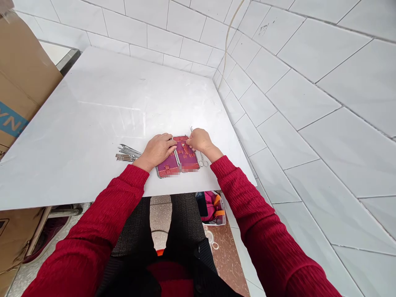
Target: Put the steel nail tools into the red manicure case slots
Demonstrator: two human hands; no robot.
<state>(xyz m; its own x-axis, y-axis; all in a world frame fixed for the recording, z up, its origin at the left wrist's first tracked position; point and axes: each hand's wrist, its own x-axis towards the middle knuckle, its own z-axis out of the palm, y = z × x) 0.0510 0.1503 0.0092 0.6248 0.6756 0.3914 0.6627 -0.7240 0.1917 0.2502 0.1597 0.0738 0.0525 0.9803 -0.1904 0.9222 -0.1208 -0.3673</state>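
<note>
A manicure case [167, 168] lies unfolded on the white table, its purple lining fitted with red straps and loops. My left hand [157, 152] lies over its left half, the fingers closed on the case near the spine. Above the right half, my right hand [199, 140] is closed in a pinch close to a red strap; what the fingertips hold is hidden. A small metal tip [192, 128] shows just beyond that hand, and I cannot tell whether it is held. Small scissors [203, 163] lie right of the case. Left of my left hand are nail clippers [124, 157] and several slim metal tools [130, 149].
A cardboard box [26, 62] stands at the table's left. White tiled walls [293, 95] border the far and right sides, with a thin cable [227, 45] in the corner. Below the front edge sits a container [214, 208] of pink and orange things.
</note>
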